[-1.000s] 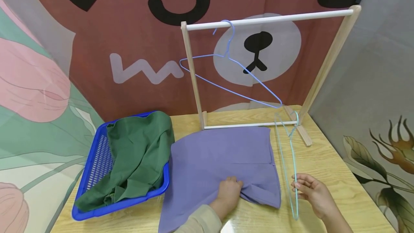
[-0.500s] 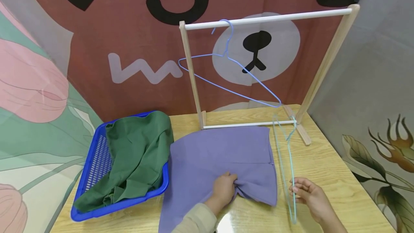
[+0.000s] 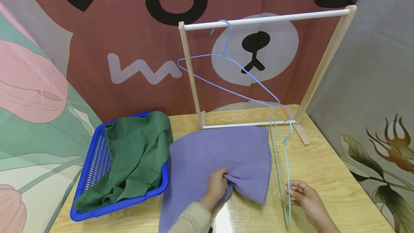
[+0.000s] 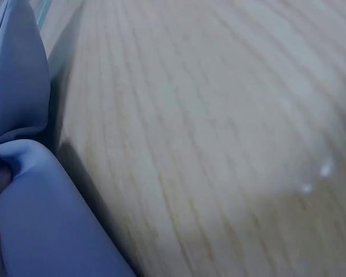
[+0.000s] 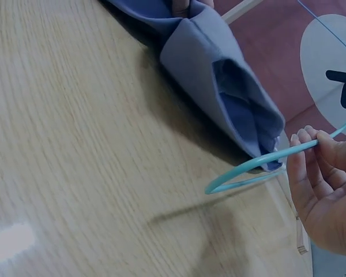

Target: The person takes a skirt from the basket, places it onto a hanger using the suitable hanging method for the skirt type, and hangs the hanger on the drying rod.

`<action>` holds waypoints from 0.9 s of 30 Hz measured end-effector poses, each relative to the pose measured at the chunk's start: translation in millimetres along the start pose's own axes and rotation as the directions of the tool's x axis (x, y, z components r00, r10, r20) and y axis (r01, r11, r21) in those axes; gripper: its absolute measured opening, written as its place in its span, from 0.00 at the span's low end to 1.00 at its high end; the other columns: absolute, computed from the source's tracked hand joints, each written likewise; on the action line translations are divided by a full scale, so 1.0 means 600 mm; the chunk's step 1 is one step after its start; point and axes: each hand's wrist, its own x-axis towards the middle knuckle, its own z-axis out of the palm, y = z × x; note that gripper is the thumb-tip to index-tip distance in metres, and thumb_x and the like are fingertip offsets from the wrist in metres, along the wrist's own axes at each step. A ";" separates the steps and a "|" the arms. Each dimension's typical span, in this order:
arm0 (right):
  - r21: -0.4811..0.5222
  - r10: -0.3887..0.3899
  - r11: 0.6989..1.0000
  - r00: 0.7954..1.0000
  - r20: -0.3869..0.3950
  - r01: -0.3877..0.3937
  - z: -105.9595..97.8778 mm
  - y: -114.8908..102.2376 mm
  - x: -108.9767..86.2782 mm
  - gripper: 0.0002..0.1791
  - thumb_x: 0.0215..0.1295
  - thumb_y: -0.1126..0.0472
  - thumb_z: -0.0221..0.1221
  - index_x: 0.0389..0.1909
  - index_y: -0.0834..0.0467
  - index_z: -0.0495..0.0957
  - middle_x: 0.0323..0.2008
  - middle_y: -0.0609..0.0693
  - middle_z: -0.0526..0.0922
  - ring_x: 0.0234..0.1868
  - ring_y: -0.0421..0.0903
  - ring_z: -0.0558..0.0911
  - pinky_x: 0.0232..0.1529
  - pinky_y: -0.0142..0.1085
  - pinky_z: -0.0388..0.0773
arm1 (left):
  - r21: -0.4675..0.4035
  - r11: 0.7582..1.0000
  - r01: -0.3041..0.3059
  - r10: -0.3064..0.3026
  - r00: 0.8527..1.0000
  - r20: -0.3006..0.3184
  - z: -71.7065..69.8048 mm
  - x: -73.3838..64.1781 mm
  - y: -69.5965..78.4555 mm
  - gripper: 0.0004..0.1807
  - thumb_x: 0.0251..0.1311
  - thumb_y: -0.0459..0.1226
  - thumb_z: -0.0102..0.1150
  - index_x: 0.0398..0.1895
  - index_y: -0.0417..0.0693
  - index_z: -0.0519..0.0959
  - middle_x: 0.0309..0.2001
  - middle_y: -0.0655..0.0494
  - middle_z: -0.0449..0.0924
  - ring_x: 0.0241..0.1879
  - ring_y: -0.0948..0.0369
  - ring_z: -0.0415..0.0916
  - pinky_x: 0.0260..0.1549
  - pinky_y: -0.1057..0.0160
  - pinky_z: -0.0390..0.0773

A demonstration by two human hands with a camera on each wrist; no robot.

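Observation:
A purple cloth garment (image 3: pixel 220 150) lies spread on the table in the head view. My left hand (image 3: pixel 217 184) pinches its near edge and bunches the fabric into folds. In the right wrist view, the garment's right end (image 5: pixel 236 98) stands raised and gapes like an open tube. My right hand (image 3: pixel 302 197) holds a mint-green wire hanger (image 3: pixel 286 168) between thumb and fingers, just right of the garment. The hanger is turned nearly edge-on, its hook pointing to the back. Its rounded corner (image 5: pixel 219 183) shows beside the garment's opening in the right wrist view.
A blue plastic basket (image 3: pixel 92 175) with a green garment (image 3: pixel 139 157) draped in it stands at the left. Behind the purple garment rises a wooden rack (image 3: pixel 191 74) with a white rail (image 3: pixel 278 19). A blue wire hanger (image 3: pixel 237 94) hangs from that rail.
My left hand has shifted left and slightly back, gathering and lifting the garment's near right part into a deeper fold. My right hand has moved the mint hanger a little left and nearer to me.

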 end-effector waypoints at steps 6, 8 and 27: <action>-0.035 0.023 0.999 1.000 -0.015 -0.023 0.007 0.007 -0.001 0.10 0.56 0.70 0.52 0.37 0.73 0.67 0.27 0.52 0.76 0.27 0.43 0.77 0.27 0.35 0.76 | -0.164 0.978 0.129 -0.135 0.991 -0.025 -0.001 0.005 -0.005 0.15 0.31 0.16 0.47 0.17 0.45 0.72 0.20 0.54 0.75 0.23 0.61 0.72 0.22 0.66 0.71; -0.045 0.030 0.999 0.999 -0.017 -0.031 0.009 0.008 -0.001 0.12 0.56 0.70 0.52 0.38 0.75 0.66 0.27 0.53 0.76 0.27 0.43 0.76 0.27 0.35 0.76 | -0.200 0.964 0.175 -0.185 0.982 -0.029 -0.001 0.007 -0.006 0.15 0.31 0.16 0.48 0.16 0.45 0.72 0.20 0.55 0.75 0.22 0.62 0.71 0.22 0.66 0.70; -0.076 0.078 0.994 0.996 0.035 -0.075 0.019 0.016 -0.004 0.16 0.58 0.69 0.50 0.42 0.78 0.62 0.28 0.54 0.74 0.28 0.43 0.75 0.29 0.35 0.76 | -0.525 0.705 0.478 -0.539 0.841 0.042 -0.017 0.039 -0.011 0.12 0.36 0.18 0.44 0.19 0.39 0.74 0.26 0.51 0.77 0.30 0.58 0.71 0.31 0.67 0.68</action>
